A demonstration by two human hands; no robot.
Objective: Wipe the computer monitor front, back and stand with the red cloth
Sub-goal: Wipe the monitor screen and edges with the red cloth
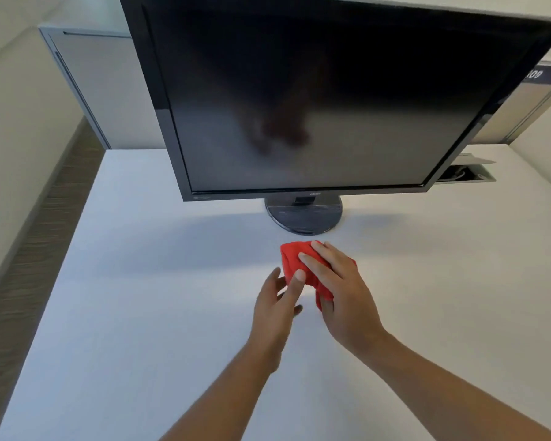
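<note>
A black computer monitor (325, 100) stands on a round dark stand (304, 218) at the back of a white desk (140, 297); its dark screen faces me and is off. In front of the stand a bunched red cloth (295, 257) is held above the desk. My right hand (341, 291) grips the cloth from above, fingers over it and thumb curled under its lower end. My left hand (277, 308) is beside it on the left, its index fingertip touching the cloth's lower left edge, the other fingers loose.
A grey partition panel (86, 78) rises behind the desk at the left. An open cable hatch (465, 175) sits in the desk at the right, behind the monitor's corner. The desk's left edge drops to a brown floor strip (29, 249).
</note>
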